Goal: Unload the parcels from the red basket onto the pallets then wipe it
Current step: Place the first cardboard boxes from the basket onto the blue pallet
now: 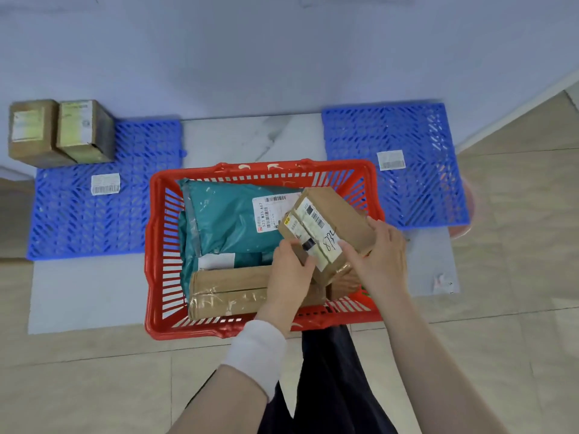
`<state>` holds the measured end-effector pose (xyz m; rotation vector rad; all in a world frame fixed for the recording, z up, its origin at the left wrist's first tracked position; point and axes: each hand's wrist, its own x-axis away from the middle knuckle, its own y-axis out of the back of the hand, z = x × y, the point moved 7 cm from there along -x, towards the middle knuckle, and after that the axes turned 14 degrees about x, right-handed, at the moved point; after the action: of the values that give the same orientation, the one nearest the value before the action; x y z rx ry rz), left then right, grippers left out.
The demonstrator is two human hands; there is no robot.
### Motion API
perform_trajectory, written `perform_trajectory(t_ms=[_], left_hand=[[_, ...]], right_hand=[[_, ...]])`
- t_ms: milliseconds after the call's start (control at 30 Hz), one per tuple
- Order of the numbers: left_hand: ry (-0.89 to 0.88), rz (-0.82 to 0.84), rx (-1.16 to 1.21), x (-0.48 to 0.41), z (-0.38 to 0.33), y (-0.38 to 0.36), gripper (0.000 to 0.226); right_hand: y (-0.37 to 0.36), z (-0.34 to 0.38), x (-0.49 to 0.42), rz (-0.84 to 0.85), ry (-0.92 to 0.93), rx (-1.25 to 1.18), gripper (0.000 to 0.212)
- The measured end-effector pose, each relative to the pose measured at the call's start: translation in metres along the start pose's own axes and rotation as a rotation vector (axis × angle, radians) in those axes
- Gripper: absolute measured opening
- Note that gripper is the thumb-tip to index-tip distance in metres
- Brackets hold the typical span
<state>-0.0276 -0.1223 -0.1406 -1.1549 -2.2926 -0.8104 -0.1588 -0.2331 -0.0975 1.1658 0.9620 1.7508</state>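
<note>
A red basket (pixel 156 245) sits on the floor between two blue pallets. Inside lie a teal mailer bag (pixel 225 217) with a white label and a flat brown parcel (pixel 228 292) along the near wall. Over the basket's right side I hold a small brown box (pixel 338 214) with a barcode label and handwritten digits. My left hand (pixel 289 270) grips its near left corner and my right hand (pixel 380 258) grips its right side. The left pallet (pixel 78 220) carries two brown boxes (pixel 59 133) at its far left corner. The right pallet (pixel 407 195) bears only a sticker.
A wall runs behind the pallets. A grey mat (pixel 87 292) lies under the basket, with beige floor tiles around it. My dark-trousered legs (pixel 329 386) are just below the basket. Each pallet has a white barcode sticker.
</note>
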Motion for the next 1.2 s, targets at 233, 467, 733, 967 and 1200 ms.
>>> perform_trajectory(t_ms=[233, 467, 733, 967, 1200], left_hand=[[0.306, -0.189, 0.378, -0.014, 0.017, -0.022, 0.044], [0.246, -0.294, 0.568, -0.008, 0.01, -0.01, 0.052], [0.115, -0.249, 0.769, 0.006, -0.003, 0.039, 0.04], [-0.065, -0.096, 0.893, 0.023, 0.012, 0.145, 0.066], [-0.129, -0.175, 0.947, 0.02, 0.059, 0.298, 0.056]], right_hand=[[-0.024, -0.015, -0.028, 0.228, 0.094, -0.084, 0.065], [-0.004, -0.023, -0.029, 0.241, 0.014, -0.312, 0.055], [0.006, 0.02, -0.008, 0.273, -0.063, -0.66, 0.034], [-0.04, 0.135, 0.046, 0.359, -0.08, -0.887, 0.028], [-0.108, 0.26, 0.118, 0.433, -0.076, -0.862, 0.044]])
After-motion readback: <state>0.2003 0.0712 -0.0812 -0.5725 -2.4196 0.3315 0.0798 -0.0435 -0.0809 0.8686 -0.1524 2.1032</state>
